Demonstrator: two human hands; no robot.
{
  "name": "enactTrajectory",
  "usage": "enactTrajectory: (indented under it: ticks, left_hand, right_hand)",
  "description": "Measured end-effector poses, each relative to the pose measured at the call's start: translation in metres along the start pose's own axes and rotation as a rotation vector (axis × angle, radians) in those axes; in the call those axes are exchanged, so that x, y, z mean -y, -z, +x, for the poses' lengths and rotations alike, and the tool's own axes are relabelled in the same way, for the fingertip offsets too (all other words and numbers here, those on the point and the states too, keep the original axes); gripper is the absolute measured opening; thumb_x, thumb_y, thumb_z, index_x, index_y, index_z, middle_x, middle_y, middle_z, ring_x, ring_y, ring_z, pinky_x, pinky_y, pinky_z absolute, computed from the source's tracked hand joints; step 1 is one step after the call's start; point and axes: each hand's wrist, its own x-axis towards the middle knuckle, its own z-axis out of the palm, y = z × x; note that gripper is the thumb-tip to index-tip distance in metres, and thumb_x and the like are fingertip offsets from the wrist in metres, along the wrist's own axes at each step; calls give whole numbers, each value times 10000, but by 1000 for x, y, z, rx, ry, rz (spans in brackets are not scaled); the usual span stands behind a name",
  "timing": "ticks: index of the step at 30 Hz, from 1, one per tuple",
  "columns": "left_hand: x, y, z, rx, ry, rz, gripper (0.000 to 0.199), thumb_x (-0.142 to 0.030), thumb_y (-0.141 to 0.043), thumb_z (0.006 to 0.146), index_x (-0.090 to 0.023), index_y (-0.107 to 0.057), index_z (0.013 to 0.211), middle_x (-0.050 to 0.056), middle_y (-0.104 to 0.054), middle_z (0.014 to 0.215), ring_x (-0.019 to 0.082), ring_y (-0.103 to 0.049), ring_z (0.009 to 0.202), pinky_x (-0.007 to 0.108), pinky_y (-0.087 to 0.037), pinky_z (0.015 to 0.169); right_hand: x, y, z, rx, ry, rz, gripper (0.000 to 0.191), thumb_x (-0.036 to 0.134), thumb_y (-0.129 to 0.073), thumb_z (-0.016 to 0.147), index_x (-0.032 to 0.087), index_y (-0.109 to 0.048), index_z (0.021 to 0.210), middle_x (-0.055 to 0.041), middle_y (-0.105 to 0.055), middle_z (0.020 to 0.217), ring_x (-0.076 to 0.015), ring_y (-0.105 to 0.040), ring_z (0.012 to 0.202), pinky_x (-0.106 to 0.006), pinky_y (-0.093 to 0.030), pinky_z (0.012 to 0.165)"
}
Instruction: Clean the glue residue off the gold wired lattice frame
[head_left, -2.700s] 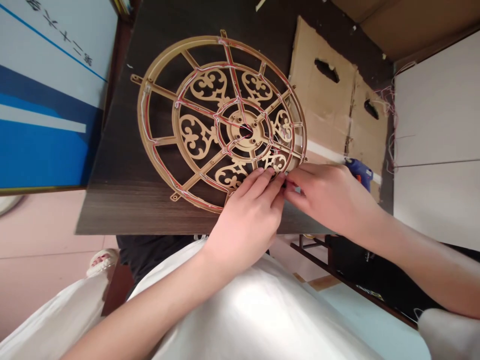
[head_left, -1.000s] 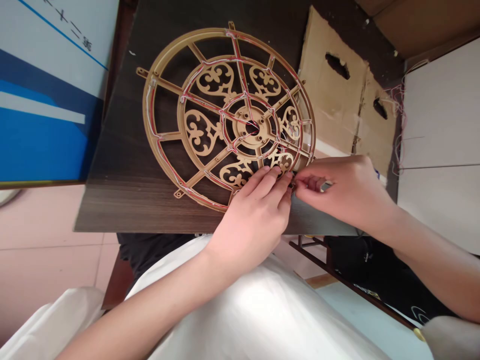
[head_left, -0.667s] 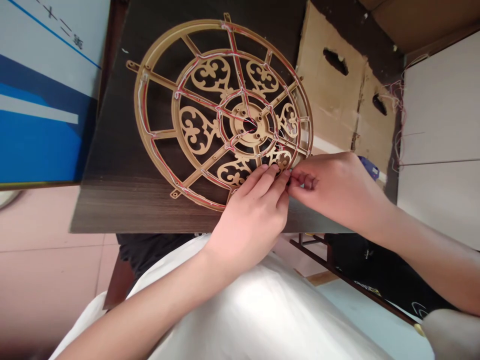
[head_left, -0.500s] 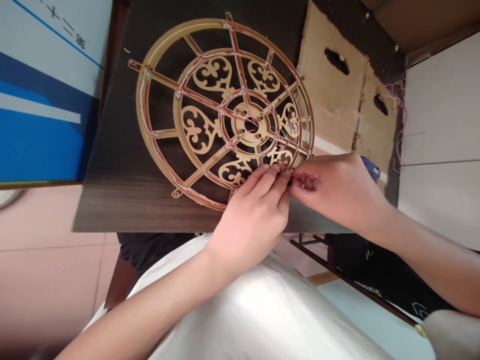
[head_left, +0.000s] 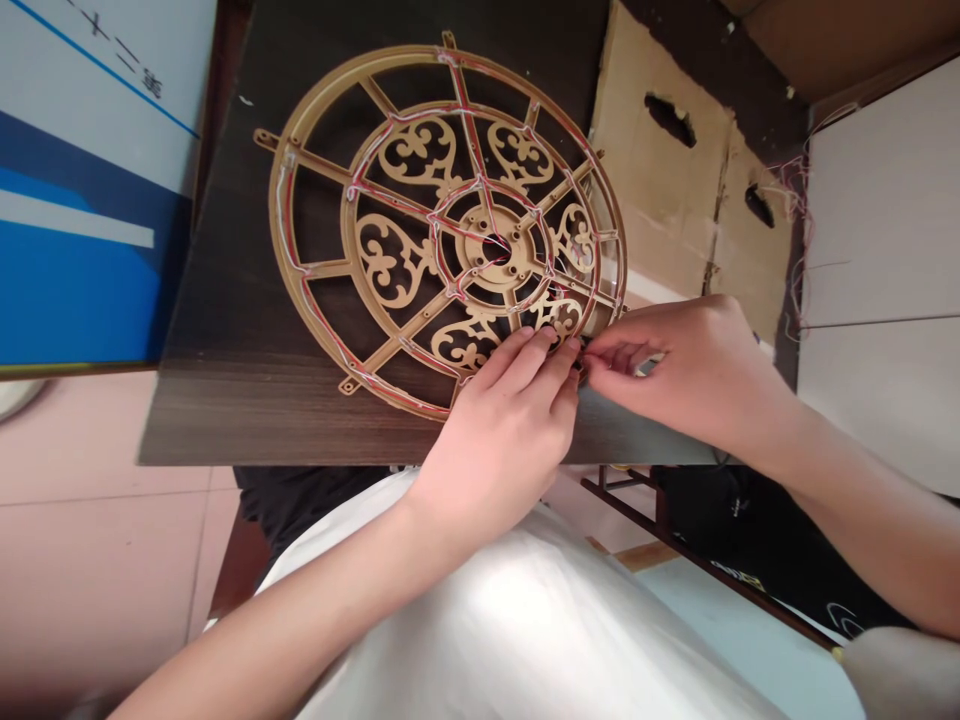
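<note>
A round gold openwork frame (head_left: 386,354) lies on the dark wooden table, with red and white wires (head_left: 472,130) running along its rings and spokes. My left hand (head_left: 506,420) rests on the frame's near right part, its fingers together and pressing on the rim. Right beside its fingertips, my right hand (head_left: 667,370) is closed in a pinch at the frame's edge. Whatever lies between its thumb and finger is too small and hidden to name. Scroll-shaped ornaments (head_left: 394,262) sit between the inner rings.
Brown cardboard (head_left: 660,190) with two torn holes lies right of the frame, and loose pink wires (head_left: 801,230) hang beyond it. A blue and white panel (head_left: 82,230) stands at the left. The dark table (head_left: 247,420) ends just before my lap.
My right hand has shifted slightly right with its knuckles raised a little, still pinching near the rim. The blue object behind it is now hidden. My left hand stays on the frame.
</note>
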Motion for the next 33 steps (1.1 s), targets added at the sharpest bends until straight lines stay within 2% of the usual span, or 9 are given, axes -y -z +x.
enactTrajectory:
  ticks: [4, 6, 11, 16, 26, 30, 33]
  left_hand:
    - [0, 1, 1, 10, 4, 10, 335, -98, -594, 968, 2, -740, 1252, 172, -720, 1371, 309, -646, 1293, 455, -503, 1219]
    - [0, 1, 1, 14, 7, 9, 330, -107, -598, 967, 0, -743, 1243, 175, -717, 1375, 309, -646, 1296, 458, -504, 1220]
    - [-1, -1, -1, 25, 8, 1, 342, -115, -587, 967, 4, -737, 1250, 179, -710, 1386, 305, -637, 1310, 459, -493, 1233]
    - [-1, -1, -1, 15, 17, 7, 355, -97, -580, 964, 5, -731, 1269, 174, -717, 1375, 300, -636, 1307, 447, -485, 1237]
    - [-1, -2, -1, 2, 20, 4, 352, -91, -603, 956, 6, -732, 1269, 162, -725, 1365, 299, -635, 1319, 434, -474, 1238]
    - [-2, -2, 0, 0, 17, 5, 344, -94, -601, 962, -1, -737, 1264, 160, -726, 1365, 298, -642, 1310, 439, -485, 1230]
    - [-1, -2, 0, -3, 11, 13, 357, -89, -598, 958, 3, -730, 1277, 169, -721, 1372, 306, -643, 1309, 450, -490, 1225]
  right_hand:
    - [7, -3, 3, -15, 15, -84, 271, 89, -584, 805, 219, -503, 581, -13, -608, 571, -160, -544, 535, -330, -350, 570]
    - [10, -6, 3, -25, 41, -125, 246, 81, -557, 819, 226, -500, 628, -35, -609, 594, -182, -546, 540, -349, -315, 561]
    - [9, -11, -1, -41, 95, -159, 165, 106, -529, 867, 221, -573, 758, -76, -656, 681, -234, -611, 586, -363, -338, 544]
    - [2, -13, -6, -51, 150, -164, 238, 92, -503, 902, 231, -544, 713, -44, -621, 648, -203, -597, 594, -353, -375, 572]
    - [-3, -22, -16, -116, 201, -176, 295, 147, -484, 1003, 218, -620, 750, -60, -642, 687, -196, -585, 602, -345, -367, 557]
    - [-5, -21, -15, -132, 213, -148, 318, 122, -474, 1006, 209, -622, 738, -53, -648, 680, -176, -579, 589, -331, -368, 562]
    - [-10, -19, -11, -147, 226, -85, 276, 115, -516, 977, 194, -647, 747, -32, -657, 672, -163, -600, 594, -308, -416, 584]
